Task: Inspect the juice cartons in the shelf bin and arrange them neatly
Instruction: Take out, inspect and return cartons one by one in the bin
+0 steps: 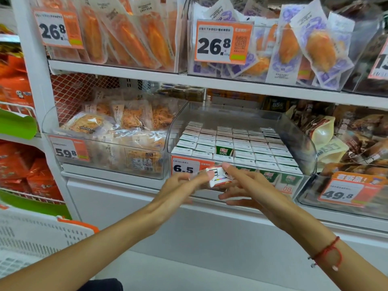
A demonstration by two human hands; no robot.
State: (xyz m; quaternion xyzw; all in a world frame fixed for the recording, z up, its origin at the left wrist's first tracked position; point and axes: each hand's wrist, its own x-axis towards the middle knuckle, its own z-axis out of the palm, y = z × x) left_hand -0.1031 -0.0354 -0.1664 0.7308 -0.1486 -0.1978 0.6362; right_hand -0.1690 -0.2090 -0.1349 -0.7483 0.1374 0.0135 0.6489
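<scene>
Head view, one moment. Far to the left of the hands I see a white perforated basket (31, 229) with an orange rim, low in the view. Up and left of the left hand, a clear bin of pale snack packets (109, 131) carries a price tag reading 59.8 (68, 151).

Left hand (184, 182): arm reaches in from lower left, fingers extended toward centre, thumb and fingertips pinching the left end of one small carton (218, 177). The held carton lies on its side, white face with colour marks toward me, in front of the bin's front wall and below its rim.

Right hand (241, 185): thumb on top of the same carton, fingers spread beneath its right end. So both hands grasp the one carton between them. A red string bracelet (327, 253) sits on the right wrist.

Just behind and above the hands, the clear shelf bin (302, 139) holds the juice cartons (252, 148) in tight rows, white tops up. One carton (224, 149) stands higher than its neighbours, green side showing "100%", directly above the held one. An orange 6.5 price tag (186, 168) is on the bin front, just above the left hand.

Right of the right hand, a 49.8 tag (346, 192) fronts a bin of brown packets (361, 131).
</scene>
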